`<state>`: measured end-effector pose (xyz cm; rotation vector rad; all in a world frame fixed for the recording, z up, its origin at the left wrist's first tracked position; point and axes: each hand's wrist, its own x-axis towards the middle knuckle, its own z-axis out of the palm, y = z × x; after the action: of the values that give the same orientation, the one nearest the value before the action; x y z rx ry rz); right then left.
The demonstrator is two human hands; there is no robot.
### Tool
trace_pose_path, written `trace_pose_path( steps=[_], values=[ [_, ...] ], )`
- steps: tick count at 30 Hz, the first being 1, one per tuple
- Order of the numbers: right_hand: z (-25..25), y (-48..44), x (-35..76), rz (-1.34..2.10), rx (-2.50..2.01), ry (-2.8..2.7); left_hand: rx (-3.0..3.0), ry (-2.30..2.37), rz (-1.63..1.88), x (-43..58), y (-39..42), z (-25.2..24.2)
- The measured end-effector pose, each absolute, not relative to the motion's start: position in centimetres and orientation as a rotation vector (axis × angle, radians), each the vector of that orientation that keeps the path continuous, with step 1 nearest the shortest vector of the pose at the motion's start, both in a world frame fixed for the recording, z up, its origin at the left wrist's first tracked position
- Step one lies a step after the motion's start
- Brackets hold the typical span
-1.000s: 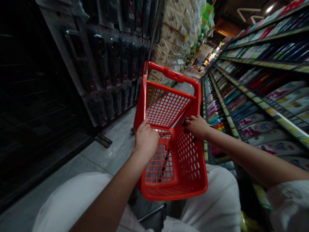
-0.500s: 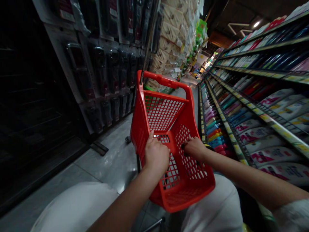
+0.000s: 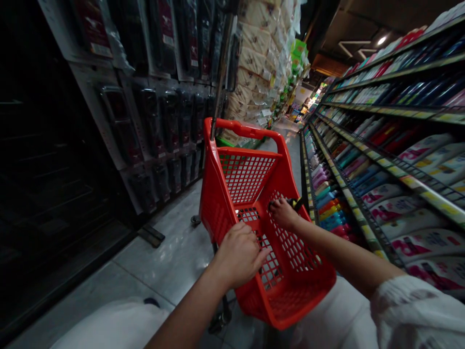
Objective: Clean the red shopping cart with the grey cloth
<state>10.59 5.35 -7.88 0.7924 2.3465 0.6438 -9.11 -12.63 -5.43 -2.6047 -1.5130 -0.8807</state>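
Observation:
A red plastic shopping cart (image 3: 269, 322) stands tilted in view between my knees, its perforated basket holding nothing that I can see. My left hand (image 3: 241, 254) grips the left rim, fingers curled over the edge and thumb on the inner side. Inside the basket, close to its right wall, my right hand (image 3: 285, 214) is closed around a small black object with yellow marks (image 3: 295, 203). Its kind is not clear, as my fingers cover part of it. A metal pole (image 3: 221, 80) rises from the cart's far left corner by the handle (image 3: 247, 130).
Shelves (image 3: 363, 213) packed with bottles line the right side. On the left hang dark blister-packed goods (image 3: 148, 111), with stacked beige packages (image 3: 254, 63) beyond. A tiled floor (image 3: 174, 252) runs along the aisle. A dark stand foot (image 3: 150, 236) juts out at left.
The cart sits slightly lower and further right in view. My left hand has shifted down along the rim, its thumb now spread. My right hand rose a little, showing more of the black-and-yellow object.

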Motion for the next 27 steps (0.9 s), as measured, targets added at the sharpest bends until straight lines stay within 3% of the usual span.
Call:
trace_pose_path(
  steps=[3, 10, 13, 27],
  values=[
    [-8.2, 4.5, 10.8, 0.618, 0.792, 2.375, -2.518, -1.491, -0.935, -8.9, -12.7, -5.8],
    [-0.5, 10.1, 8.4, 0.872, 1.108, 2.489, -2.396, -1.408, -1.063, -8.5, -13.4, -6.3],
    [0.6, 12.4, 7.6, 0.929, 1.148, 2.503, -2.397, -1.381, -1.1, -8.8, -13.6, -6.5],
    [-14.6, 12.3, 6.2, 0.593, 1.205, 2.366, -2.344, -1.326, -1.317, -8.3, -14.1, -7.3]
  ],
)
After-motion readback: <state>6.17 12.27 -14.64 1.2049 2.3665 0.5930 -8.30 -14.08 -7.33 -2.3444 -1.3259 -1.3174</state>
